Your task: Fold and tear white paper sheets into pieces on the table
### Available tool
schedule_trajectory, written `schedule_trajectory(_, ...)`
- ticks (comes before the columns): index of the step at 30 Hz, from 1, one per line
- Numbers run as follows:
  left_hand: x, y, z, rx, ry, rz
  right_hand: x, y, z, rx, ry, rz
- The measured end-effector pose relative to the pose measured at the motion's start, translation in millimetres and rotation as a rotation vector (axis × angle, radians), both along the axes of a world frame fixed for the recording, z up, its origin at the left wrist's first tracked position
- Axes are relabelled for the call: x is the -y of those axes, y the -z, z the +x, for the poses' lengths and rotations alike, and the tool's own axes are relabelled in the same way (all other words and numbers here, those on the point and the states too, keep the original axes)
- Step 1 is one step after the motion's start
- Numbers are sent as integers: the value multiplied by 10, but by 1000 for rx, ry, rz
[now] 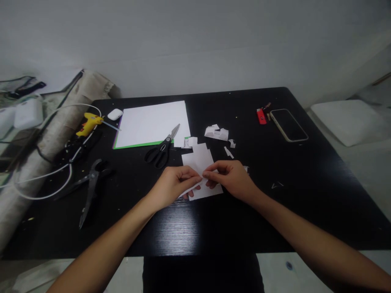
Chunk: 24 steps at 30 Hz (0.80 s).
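Observation:
A cut white paper shape [200, 160] lies on the black table [305, 183] in front of me. My left hand [175, 183] pinches its lower left part, fingers closed on the paper. My right hand [230, 177] pinches the same piece from the right, thumb and fingers pressed together close to the left hand's fingertips. Black-handled scissors [161, 148] lie just behind my left hand, partly on a white sheet [152, 122] with green and purple sheets under it.
White paper scraps [217, 132] lie behind the shape. A red lighter [261, 116] and a phone [288, 124] sit at the back right. A yellow glue gun [88, 123], a white cable [58, 179], pliers [90, 185] and a rolled mat [45, 142] are at the left.

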State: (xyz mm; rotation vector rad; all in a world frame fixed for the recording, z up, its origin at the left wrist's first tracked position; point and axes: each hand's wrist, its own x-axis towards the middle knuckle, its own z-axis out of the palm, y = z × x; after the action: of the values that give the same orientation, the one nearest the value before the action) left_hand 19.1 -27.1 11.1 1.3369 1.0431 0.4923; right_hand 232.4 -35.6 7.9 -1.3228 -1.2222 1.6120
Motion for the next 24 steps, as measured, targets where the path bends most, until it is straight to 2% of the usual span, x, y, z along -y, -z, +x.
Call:
schedule_trajectory(6, -28, 9, -28, -17, 14, 38, -8, 53, -1, -61, 39, 7)
schedule_trajectory(15, -16, -35, 4, -41, 102, 146, 58, 90, -75, -8, 27, 70)
schedule_trajectory(24, -41, 21, -28, -18, 39, 61, 16, 82, -43, -21, 58, 69)
